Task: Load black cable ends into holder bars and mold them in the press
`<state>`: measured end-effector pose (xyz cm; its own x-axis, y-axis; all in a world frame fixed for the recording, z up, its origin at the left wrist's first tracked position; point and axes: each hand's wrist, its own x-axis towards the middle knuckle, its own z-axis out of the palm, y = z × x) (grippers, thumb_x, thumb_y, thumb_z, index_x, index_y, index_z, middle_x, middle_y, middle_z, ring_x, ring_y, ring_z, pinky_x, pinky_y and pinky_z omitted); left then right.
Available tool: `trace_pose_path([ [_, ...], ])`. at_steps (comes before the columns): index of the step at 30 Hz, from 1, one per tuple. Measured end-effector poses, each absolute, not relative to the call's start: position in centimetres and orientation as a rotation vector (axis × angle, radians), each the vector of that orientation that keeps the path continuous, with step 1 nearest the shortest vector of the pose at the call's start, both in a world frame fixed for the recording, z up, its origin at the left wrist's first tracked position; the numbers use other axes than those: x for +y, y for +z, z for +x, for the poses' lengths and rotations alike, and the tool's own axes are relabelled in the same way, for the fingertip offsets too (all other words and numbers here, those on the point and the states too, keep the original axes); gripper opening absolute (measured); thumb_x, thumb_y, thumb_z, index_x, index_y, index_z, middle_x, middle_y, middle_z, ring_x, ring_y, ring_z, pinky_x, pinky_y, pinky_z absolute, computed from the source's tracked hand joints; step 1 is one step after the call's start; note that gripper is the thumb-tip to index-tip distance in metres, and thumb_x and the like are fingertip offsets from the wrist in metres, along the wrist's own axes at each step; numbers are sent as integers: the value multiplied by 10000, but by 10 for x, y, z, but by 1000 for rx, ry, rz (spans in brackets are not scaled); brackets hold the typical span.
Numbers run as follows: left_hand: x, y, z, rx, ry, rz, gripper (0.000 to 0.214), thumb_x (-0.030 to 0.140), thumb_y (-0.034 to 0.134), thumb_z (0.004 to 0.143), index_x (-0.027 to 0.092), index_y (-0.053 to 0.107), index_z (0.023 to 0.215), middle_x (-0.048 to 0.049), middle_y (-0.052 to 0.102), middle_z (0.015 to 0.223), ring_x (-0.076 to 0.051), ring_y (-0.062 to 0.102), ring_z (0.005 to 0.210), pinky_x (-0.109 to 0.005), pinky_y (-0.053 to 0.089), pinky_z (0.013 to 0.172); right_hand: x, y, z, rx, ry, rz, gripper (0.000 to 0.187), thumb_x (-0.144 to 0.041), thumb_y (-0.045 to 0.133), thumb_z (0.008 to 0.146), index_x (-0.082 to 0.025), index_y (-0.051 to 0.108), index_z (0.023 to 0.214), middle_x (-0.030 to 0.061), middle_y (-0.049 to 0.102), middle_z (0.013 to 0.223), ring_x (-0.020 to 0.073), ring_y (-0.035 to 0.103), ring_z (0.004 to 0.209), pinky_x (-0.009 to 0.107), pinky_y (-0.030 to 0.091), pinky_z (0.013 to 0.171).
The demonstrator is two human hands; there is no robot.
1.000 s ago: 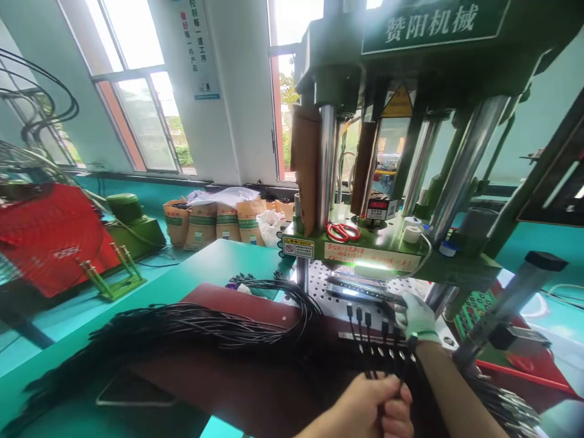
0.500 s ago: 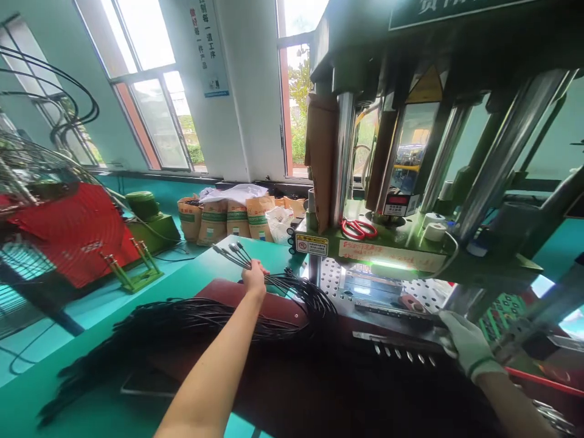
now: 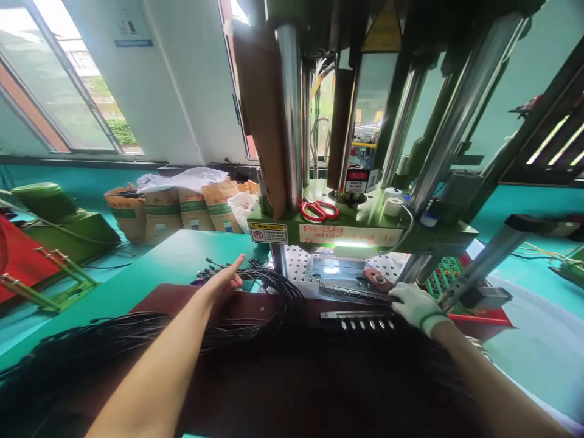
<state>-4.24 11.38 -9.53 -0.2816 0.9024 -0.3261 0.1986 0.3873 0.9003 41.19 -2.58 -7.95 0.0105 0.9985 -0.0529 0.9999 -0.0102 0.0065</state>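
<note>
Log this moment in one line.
Bare left hand: near looped thin black cables | White-gloved right hand: at end of long dark metal bar | Red-handled scissors: on green metal press

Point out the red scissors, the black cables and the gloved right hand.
Red scissors [image 3: 322,212]: head view, on the handles.
Black cables [image 3: 288,295]: head view, on the bend of the bundle.
Gloved right hand [image 3: 417,306]: head view, on the back of the glove.

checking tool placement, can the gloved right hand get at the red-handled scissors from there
Probably yes: the right hand is by the dark metal bar, and nothing seems to stand in front of the scissors on the green ledge.
</note>
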Motion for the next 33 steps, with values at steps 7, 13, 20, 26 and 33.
trace_pose_path([
  [7, 88, -71, -29, 1681, 637, 1125, 530, 665, 488, 659, 153, 525, 524, 17, 363, 327, -84, 254, 283, -190, 142, 333, -22, -80, 408, 2082, 3, 2050, 284, -114, 447, 733, -116, 670, 907, 144, 618, 933, 267, 570, 856, 372, 354, 768],
  [13, -5, -50, 38, 1211, 576, 1815, 369, 496, 470, 766, 161, 503, 613, 31, 468, 490, -98, 409, 460, -208, 297, 453, -45, -71, 386, 2204, 86, 1919, 319, -79, 387, 757, -162, 632, 944, 107, 599, 953, 247, 551, 883, 358, 358, 754],
  [20, -110, -79, 130, 957, 285, 2433, 291, 451, 507, 767, 174, 592, 742, -31, 579, 819, -185, 483, 816, -312, 361, 734, -59, -67, 370, 2232, 83, 1790, 294, -63, 424, 722, -110, 615, 940, 144, 594, 957, 284, 527, 916, 370, 378, 729],
  [26, -121, -99, 159, 1011, 273, 2501, 554, 666, 408, 718, 150, 609, 697, -78, 575, 804, -243, 468, 854, -397, 344, 779, -41, -42, 381, 2169, -113, 1767, 282, -102, 578, 587, -155, 674, 847, 113, 622, 947, 287, 559, 894, 329, 404, 687],
  [33, -93, -99, 181, 877, 375, 1731, 501, 593, 598, 623, 122, 615, 793, -50, 570, 745, -180, 498, 734, -293, 364, 662, -20, -22, 388, 2128, -250, 2074, 190, -256, 558, 803, -136, 607, 941, 49, 617, 881, 169, 579, 791, 334, 459, 714],
])
